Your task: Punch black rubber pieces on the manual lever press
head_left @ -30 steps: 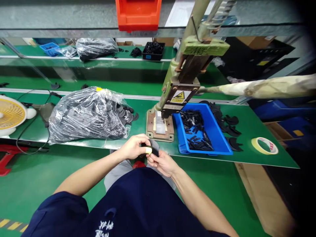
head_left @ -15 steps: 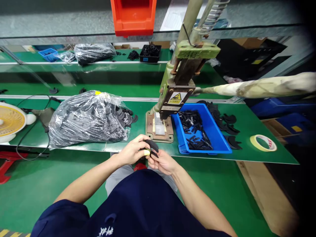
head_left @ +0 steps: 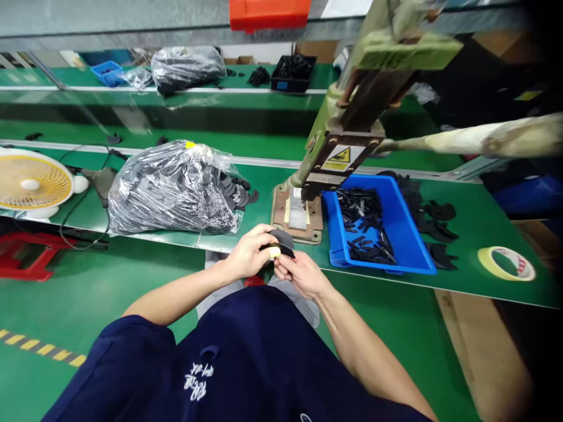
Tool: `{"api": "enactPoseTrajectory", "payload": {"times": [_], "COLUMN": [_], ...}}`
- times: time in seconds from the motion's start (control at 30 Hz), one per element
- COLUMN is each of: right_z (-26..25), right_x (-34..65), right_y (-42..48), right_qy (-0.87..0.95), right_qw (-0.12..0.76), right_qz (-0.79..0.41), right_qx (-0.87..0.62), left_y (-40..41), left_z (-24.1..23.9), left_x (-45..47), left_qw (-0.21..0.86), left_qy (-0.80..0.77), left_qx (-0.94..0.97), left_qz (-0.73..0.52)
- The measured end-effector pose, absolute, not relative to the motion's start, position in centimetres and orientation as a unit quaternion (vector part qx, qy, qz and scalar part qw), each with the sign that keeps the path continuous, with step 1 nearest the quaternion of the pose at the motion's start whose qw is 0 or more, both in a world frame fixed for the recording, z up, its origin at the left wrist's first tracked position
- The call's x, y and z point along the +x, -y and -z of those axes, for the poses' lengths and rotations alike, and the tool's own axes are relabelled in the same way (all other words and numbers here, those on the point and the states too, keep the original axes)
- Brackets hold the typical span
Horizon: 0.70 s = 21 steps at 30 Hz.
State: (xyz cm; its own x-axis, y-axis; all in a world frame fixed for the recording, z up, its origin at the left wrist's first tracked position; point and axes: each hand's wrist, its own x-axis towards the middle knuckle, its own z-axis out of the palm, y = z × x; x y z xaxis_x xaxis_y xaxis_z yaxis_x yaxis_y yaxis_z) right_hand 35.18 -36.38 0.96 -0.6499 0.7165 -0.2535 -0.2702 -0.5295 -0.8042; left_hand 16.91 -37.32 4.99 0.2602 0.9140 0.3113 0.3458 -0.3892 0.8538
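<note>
My left hand (head_left: 250,253) is closed on a black curved plastic piece (head_left: 282,238) just in front of the bench edge. Yellow covering wraps the tip of its thumb. From the other side, my right hand (head_left: 305,274) pinches the lower end of the same piece, its fingertips partly hidden. Whether a second small part is between the fingers, I cannot tell. Right beyond my hands stands a green hand press (head_left: 336,138), its metal base plate (head_left: 313,233) bolted down and a light strip (head_left: 298,217) lying on it.
A blue bin (head_left: 411,240) of small black parts stands right of the press, with loose curved pieces (head_left: 441,211) and a tape roll (head_left: 484,264) beyond. Left are a clear bag (head_left: 171,193) of curved pieces and a fan (head_left: 30,184). The press lever (head_left: 475,138) sticks out right.
The head view has tilted and shifted, so the bench appears higher and the press farther right. Both hands keep hold of the curved piece, which shows slightly more of its broad face.
</note>
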Motion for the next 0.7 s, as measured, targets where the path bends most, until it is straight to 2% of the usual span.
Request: {"api": "enactPoseTrajectory", "payload": {"times": [0.23,0.33,0.47,0.7], "right_z": [0.0,-0.5,-1.1,-2.3], "right_x": [34.1,33.7,33.5,34.4], "right_y": [37.1,36.8,36.0,35.5], "right_qy": [0.362,0.379,0.432,0.582], "right_qw": [0.256,0.261,0.276,0.272], "right_qz": [-0.849,-0.837,-0.788,-0.623], "right_qx": [-0.288,-0.297,-0.341,-0.446], "left_y": [36.5,36.0,35.6,35.5], "left_z": [-5.5,-5.5,-5.1,-4.3], "left_x": [16.1,15.7,15.8,16.1], "left_qw": [0.453,0.481,0.464,0.401], "left_qy": [-0.470,-0.486,-0.530,-0.583], "left_qx": [0.676,0.633,0.585,0.601], "left_qz": [-0.343,-0.363,-0.402,-0.373]}}
